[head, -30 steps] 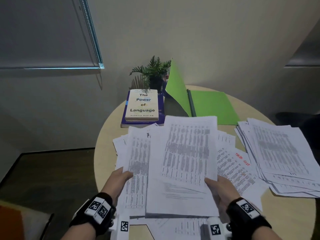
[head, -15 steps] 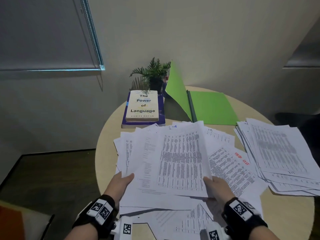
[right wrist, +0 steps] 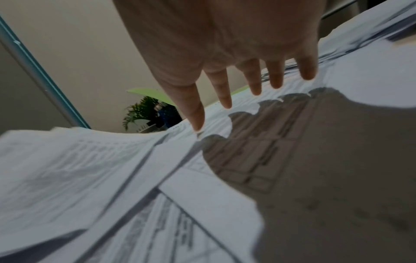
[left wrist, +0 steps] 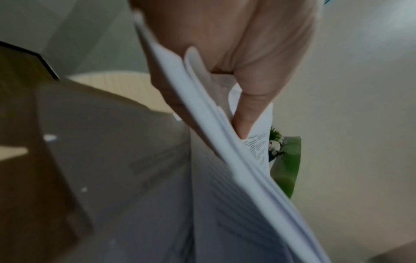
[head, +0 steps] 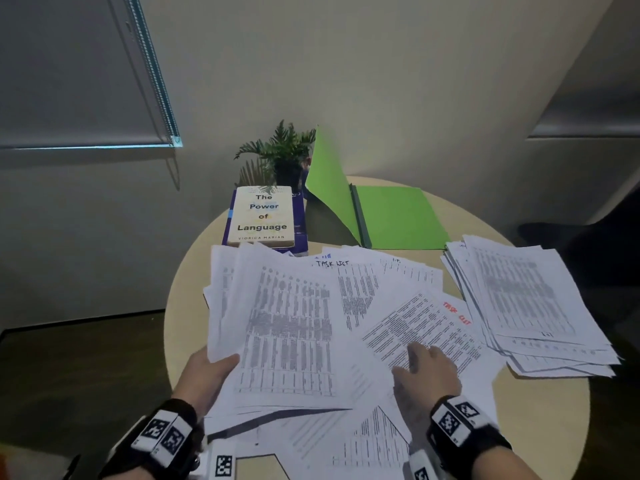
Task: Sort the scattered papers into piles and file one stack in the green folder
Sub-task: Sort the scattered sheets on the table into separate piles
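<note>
At the left of the round pale wooden table [head: 180, 299], the person's left hand [head: 207, 372] gripped a sheaf of white printed sheets [head: 284, 327] by its near left corner, thumb on top and fingers underneath, lifting that edge off the surface; the left wrist view showed the thumb [left wrist: 249, 113] pressed against the fanned paper edges [left wrist: 225, 142]. Behind it, a cream paperback titled "The Power of Language" [head: 263, 216] lay on a purple book [head: 300, 230], with a small potted green fern [head: 280, 150] just beyond. Loose white papers [head: 374, 282] were spread across the middle, one headed "TASK LIST" in black, another marked in red. The right hand [head: 424, 374] lay over the red-marked sheet [head: 426, 327] with fingers straight and spread, holding nothing; from the right wrist view the fingertips [right wrist: 226, 101] reached down to the paper. Further back sat the open green folder [head: 398, 216], its left flap raised. At the right edge rested a thick pile of printed white pages [head: 526, 299], separate from the scattered ones.
</note>
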